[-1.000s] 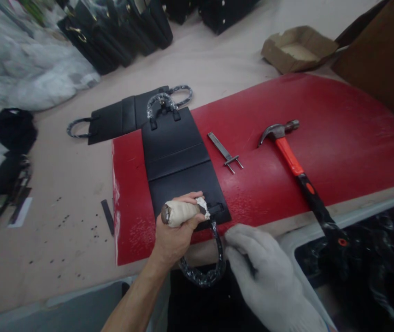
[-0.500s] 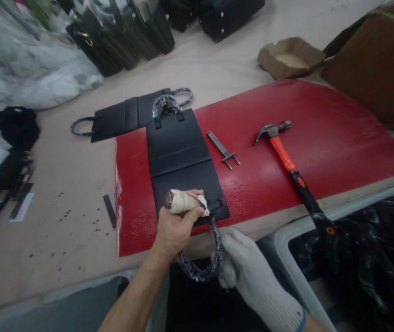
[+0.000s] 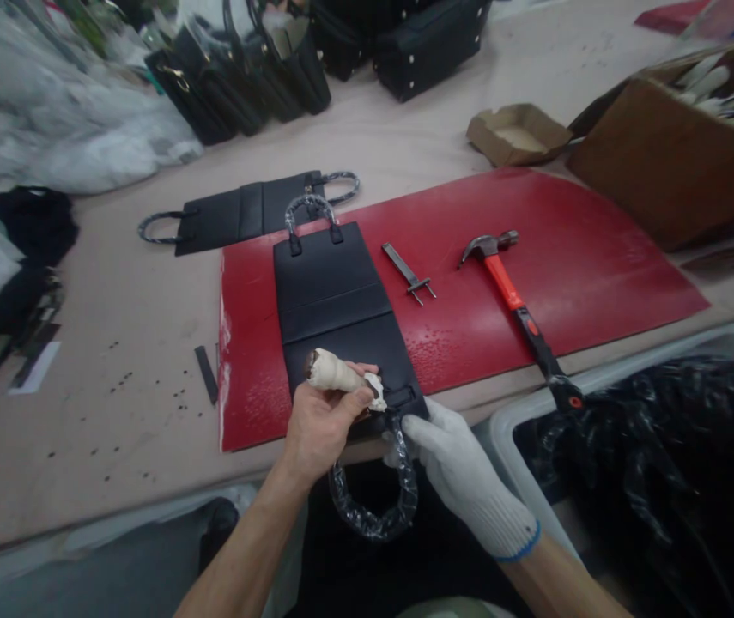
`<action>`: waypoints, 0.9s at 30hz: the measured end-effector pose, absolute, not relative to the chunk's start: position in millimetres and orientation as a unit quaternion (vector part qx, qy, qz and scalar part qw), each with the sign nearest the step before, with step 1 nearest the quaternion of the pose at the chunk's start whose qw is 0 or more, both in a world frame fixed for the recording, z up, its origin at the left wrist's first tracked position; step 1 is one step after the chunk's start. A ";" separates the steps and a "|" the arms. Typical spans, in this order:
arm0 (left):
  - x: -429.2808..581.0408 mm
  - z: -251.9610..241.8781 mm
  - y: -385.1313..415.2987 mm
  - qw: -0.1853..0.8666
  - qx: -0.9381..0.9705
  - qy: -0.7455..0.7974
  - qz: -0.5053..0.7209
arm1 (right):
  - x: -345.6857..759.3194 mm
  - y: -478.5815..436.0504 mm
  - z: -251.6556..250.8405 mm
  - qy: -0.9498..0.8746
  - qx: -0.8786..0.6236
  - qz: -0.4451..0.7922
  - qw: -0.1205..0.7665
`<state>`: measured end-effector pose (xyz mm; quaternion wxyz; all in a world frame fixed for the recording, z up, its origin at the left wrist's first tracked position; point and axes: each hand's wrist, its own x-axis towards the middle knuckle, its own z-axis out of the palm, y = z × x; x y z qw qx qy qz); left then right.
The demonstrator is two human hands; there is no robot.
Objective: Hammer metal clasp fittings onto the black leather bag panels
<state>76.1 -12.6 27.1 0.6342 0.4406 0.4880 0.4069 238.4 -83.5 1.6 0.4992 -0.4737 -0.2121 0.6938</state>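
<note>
My bare left hand (image 3: 323, 425) is closed around a short tool wrapped in cream tape (image 3: 334, 373), held tilted above the near end of a black leather bag panel (image 3: 334, 296). The tool's working tip is hidden. My right hand (image 3: 453, 455), in a white knitted glove, pinches the panel's near right corner beside the handle base, thumb on top and fingers mostly hidden below. A plastic-wrapped handle (image 3: 376, 525) hangs from this end over the table edge; another wrapped handle (image 3: 308, 204) is at the far end.
The panel lies on a red board (image 3: 573, 257). To its right are a two-pronged metal tool (image 3: 405, 270) and a claw hammer (image 3: 514, 300). A second panel (image 3: 244, 213), finished black bags (image 3: 431, 51), cardboard boxes (image 3: 669, 154) and a plastic bin (image 3: 505, 438) surround it.
My right hand has moved up from beside the hanging handle to the panel's near right corner. My left hand still holds the taped tool. The view has shifted slightly.
</note>
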 end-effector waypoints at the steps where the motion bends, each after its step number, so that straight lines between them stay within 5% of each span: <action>1: 77.1 29.0 -12.7 0.632 0.442 0.487 0.410 | 237.3 -83.5 1.4 -0.203 -0.470 0.699 0.499; 12: 78.8 34.0 -7.7 0.628 0.453 0.421 0.473 | 232.3 -79.5 -2.2 -0.238 -0.442 0.674 0.542; 27: 72.5 20.0 -19.9 0.487 0.591 0.378 0.520 | 228.1 -76.2 -12.3 -0.227 -0.438 0.680 0.542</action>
